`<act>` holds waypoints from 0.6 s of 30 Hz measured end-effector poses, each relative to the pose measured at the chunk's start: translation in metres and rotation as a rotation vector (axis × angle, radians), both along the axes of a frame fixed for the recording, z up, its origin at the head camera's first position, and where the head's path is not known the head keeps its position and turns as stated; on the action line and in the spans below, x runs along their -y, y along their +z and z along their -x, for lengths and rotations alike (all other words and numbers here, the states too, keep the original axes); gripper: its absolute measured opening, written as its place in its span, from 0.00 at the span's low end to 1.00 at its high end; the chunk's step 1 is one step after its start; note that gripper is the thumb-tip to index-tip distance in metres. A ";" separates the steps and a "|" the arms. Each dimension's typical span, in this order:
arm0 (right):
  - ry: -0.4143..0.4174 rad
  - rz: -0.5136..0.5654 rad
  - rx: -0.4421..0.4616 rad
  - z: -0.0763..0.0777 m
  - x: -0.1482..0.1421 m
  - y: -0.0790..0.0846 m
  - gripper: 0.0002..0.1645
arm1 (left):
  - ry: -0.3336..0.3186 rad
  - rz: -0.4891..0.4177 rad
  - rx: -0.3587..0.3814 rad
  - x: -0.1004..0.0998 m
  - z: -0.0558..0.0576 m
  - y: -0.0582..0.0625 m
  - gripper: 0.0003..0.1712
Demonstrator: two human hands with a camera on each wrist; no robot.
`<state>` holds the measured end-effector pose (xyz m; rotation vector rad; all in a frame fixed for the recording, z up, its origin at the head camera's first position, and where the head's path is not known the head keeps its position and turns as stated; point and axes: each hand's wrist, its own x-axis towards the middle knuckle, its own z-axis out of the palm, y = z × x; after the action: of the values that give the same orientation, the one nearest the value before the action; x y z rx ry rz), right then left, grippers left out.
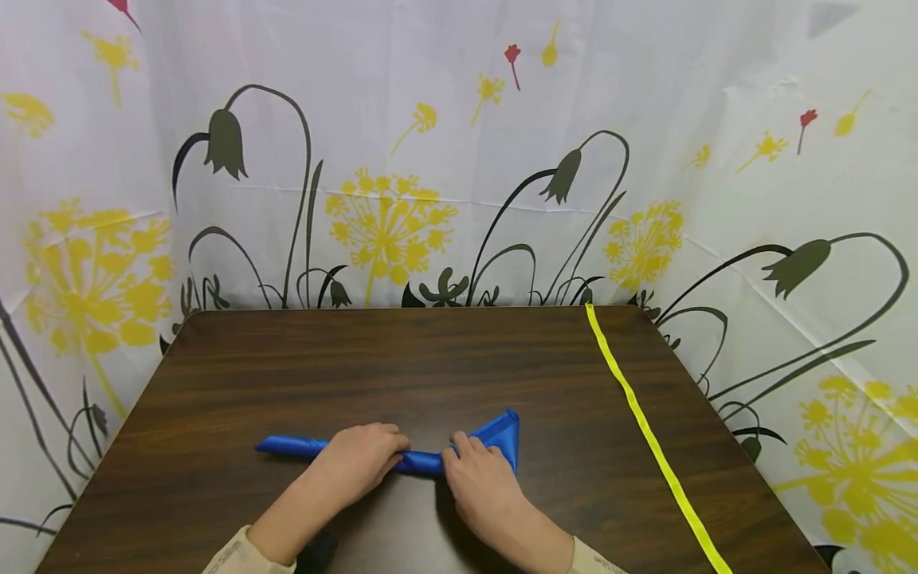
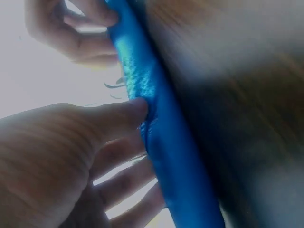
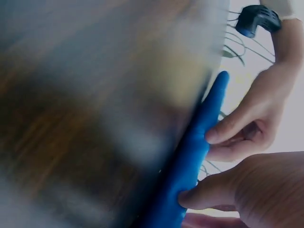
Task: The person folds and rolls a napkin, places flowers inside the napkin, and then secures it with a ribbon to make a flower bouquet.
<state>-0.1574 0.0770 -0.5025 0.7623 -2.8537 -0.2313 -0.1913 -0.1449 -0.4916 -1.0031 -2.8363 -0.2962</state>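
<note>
Nearest to us, pale sleeves end behind the two grips, and a black device sits on the left wrist. We see the left hand pinch a satiny blue cloth rolled into a tube, its thumb and fingers parted only by the roll's thickness. The right hand pinches the same roll just beside it, likewise closed down to the roll. Between the two grips we see a short bare stretch of it; left of the left grip it runs to a tapered end, and right of the right grip it flares into a flat triangular flap. Under and beyond the grips we find the dark wood-grain table. Well right of them lies a long yellow strip, reaching the far edge. Farthest from the grips we see a white flower-printed curtain.
</note>
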 end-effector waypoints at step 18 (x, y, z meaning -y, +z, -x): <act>0.018 -0.017 -0.142 0.004 0.003 -0.014 0.21 | -0.010 0.028 -0.121 -0.002 -0.001 -0.009 0.17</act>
<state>-0.1610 0.0739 -0.5168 0.7429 -2.7136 -0.2955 -0.1898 -0.1429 -0.5008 -1.0053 -2.7350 -0.1903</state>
